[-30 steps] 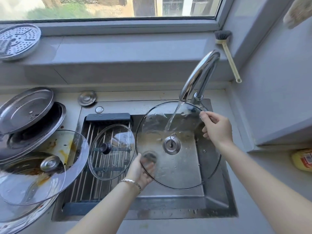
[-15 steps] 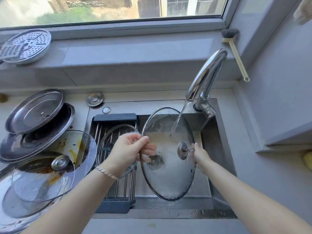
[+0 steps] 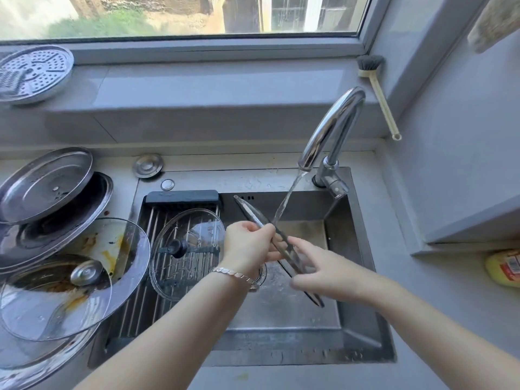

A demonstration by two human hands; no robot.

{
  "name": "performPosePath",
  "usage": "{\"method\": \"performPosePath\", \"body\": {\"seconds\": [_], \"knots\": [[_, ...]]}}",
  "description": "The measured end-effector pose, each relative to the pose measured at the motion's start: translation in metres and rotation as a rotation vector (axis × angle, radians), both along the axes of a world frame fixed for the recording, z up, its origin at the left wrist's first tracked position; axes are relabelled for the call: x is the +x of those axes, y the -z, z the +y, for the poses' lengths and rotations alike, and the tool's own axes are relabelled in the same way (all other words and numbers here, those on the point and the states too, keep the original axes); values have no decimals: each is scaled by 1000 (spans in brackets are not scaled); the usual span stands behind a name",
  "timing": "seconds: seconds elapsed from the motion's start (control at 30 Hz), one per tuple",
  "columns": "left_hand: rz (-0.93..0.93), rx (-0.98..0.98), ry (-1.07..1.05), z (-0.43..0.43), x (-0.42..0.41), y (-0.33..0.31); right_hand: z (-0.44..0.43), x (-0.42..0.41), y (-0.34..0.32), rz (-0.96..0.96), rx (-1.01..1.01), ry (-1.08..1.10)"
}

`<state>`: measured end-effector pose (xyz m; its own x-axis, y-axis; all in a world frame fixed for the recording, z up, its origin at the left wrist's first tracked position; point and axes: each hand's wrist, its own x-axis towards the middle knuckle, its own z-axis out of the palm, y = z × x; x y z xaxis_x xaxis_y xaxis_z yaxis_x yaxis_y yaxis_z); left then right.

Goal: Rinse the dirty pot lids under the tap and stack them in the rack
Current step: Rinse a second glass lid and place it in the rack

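A large glass lid [image 3: 252, 214] is turned edge-on over the sink [image 3: 281, 353], tilted from upper left to lower right. My left hand [image 3: 247, 246] grips its rim from the left. On the right side, my right hand [image 3: 323, 273] pinches the lid lower down; the knob is hidden. Water runs from the tap [image 3: 332, 128] and hits the lid just above my left hand. A small glass lid [image 3: 197, 220] with a black knob lies on the roll-up rack [image 3: 181, 197] over the sink's left part.
Dirty lids pile up on the counter at left: a stained glass lid [image 3: 118, 249] and steel lids [image 3: 45, 184]. A perforated steamer plate [image 3: 31, 71] and a brush [image 3: 380, 94] sit on the window ledge. A yellow bottle [image 3: 503, 267] lies at right.
The large lid has swung from lying flat under the tap to edge-on. My left hand moved up to its rim, and my right hand shifted from the far rim onto the lid's right side.
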<state>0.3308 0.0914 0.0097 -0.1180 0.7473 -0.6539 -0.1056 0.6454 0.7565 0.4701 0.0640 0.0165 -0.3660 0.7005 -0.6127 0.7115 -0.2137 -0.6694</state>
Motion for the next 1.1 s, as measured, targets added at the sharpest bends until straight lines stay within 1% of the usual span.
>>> {"method": "performPosePath", "body": {"seconds": [0.03, 0.07, 0.13, 0.17, 0.23, 0.27, 0.33, 0.4, 0.5, 0.57, 0.6, 0.67, 0.7, 0.77, 0.83, 0.9, 0.97, 1.1], "knots": [[-9, -9, -9, 2, 5, 2, 1, -5, 2, -92, 56, -74], [-10, -15, -21, 4, 9, 3, 3, -10, 7, -203, 156, -99], [-16, -6, -32, 8, 14, 4, 8, -13, 19, -397, 427, -83], [-40, 14, -18, 9, 15, 4, 9, -12, 27, -454, 519, -70], [-73, 61, 76, 10, 17, 6, 14, -4, 42, -487, 570, -21], [-48, 79, 140, 9, 15, 10, 15, 3, 48, -449, 561, 65], [106, 117, 229, 4, 5, 25, 14, 21, 63, -282, 502, 311], [254, 78, 235, -4, -13, 45, 11, 35, 75, -94, 386, 561], [354, -173, 248, -19, -40, 75, 7, 50, 84, 173, 119, 942], [337, -328, 218, -27, -51, 87, 2, 60, 87, 290, 5, 1083], [278, -375, 170, -31, -55, 89, -1, 63, 89, 335, -38, 1128], [80, -415, 67, -35, -58, 85, -10, 65, 94, 424, -139, 1199], [-16, -394, 27, -35, -58, 81, -14, 63, 98, 472, -208, 1236], [-108, -270, -19, -29, -60, 65, -22, 52, 107, 557, -354, 1297], [-123, -97, -58, -19, -61, 47, -27, 38, 115, 624, -473, 1325], [-138, 19, -82, -11, -65, 29, -29, 22, 120, 710, -543, 1343], [-118, 88, -87, -8, -72, 19, -28, 7, 125, 789, -538, 1342], [-78, 150, -116, -10, -88, 23, -19, -8, 124, 886, -427, 1311]]}}
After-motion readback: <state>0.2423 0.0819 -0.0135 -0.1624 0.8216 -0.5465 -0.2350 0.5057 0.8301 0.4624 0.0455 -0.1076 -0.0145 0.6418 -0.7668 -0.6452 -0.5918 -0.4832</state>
